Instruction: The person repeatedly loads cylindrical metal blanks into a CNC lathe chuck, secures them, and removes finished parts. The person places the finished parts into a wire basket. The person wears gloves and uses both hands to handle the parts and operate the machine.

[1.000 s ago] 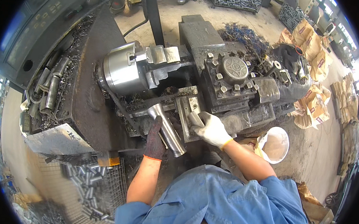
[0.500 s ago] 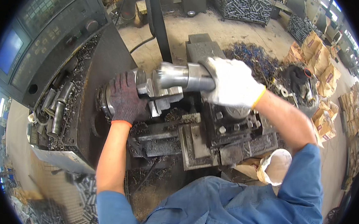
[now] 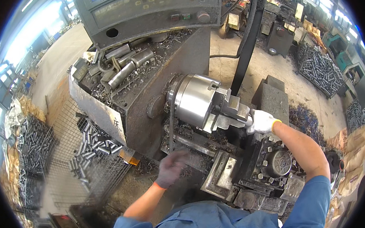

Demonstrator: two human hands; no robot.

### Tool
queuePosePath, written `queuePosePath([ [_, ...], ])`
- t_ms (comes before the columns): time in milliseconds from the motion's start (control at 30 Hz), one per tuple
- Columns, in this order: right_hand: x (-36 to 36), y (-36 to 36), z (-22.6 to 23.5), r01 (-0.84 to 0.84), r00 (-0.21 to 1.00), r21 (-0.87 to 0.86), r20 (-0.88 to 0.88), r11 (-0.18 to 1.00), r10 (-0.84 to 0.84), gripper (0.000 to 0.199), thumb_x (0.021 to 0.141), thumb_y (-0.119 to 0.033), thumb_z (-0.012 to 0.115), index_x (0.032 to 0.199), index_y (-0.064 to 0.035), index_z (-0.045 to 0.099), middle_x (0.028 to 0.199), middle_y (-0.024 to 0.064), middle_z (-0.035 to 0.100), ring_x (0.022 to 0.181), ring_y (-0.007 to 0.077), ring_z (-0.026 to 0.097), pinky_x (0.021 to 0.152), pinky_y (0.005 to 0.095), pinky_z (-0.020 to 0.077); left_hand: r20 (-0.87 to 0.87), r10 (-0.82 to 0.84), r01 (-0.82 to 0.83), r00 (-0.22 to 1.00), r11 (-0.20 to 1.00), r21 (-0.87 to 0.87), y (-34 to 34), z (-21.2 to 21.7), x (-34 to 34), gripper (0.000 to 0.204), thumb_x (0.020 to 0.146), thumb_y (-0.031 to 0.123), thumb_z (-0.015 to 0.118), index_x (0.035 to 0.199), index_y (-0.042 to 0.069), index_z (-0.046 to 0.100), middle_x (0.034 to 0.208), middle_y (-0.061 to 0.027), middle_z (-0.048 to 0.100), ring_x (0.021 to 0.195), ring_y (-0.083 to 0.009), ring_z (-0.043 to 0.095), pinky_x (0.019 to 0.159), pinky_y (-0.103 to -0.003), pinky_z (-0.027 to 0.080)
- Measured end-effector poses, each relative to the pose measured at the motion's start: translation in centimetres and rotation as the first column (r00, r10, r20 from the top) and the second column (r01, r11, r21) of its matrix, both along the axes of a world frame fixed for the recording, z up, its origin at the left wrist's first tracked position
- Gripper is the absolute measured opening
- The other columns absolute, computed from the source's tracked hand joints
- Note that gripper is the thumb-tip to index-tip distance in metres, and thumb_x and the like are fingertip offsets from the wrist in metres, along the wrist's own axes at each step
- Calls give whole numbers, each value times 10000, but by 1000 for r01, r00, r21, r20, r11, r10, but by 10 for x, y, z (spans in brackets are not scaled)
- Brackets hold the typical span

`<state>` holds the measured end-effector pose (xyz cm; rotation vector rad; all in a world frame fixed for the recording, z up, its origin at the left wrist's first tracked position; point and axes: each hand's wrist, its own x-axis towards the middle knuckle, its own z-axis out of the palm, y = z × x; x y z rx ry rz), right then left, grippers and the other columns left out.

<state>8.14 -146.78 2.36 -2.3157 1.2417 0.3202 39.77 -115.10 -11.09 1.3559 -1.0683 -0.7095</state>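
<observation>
A shiny lathe chuck with stepped jaws stands in the middle. Only a short grey end of a round metal workpiece shows at the jaws; the rest is hidden among them. My right hand, in a white glove, is closed around that end. Below the chuck and apart from it, my left hand hangs in a dark glove with an orange cuff. Motion blurs its fingers, and I see nothing in it.
A bolted tool post sits right of the chuck, below my right forearm. Metal pieces and chips lie on the machine's ledge under the control panel. Several short cylinders rest on wire mesh at lower left. A dark upright post rises behind.
My left hand has come off the chuck and moved down toward me. My right hand has brought the metal workpiece to the chuck jaws. The view has swung left.
</observation>
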Motion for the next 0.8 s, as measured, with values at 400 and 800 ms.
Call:
queuePosePath([
  [400, 17, 2, -11, 40, 989, -65, 147, 997, -30, 914, 731, -289, 838, 1517, 11, 479, 1282, 270, 713, 1173, 385, 707, 978, 419, 569, -819, 483, -271, 310, 871, 411, 120, -74, 177, 414, 1038, 576, 599, 887, 190, 607, 726, 17, 532, 632, -193, 490, 661, -416, 431],
  [800, -48, 200, 86, 626, 636, -271, 719, 731, -278, 479, 861, -183, 727, 1320, -49, 710, 1092, 113, 795, 986, 232, 770, 928, 371, 606, 369, 733, -772, 571, 633, -61, 109, -14, 136, 531, 1073, 368, 604, 1430, -22, 547, 1286, -249, 662, 1173, -359, 675, 939, -433, 597],
])
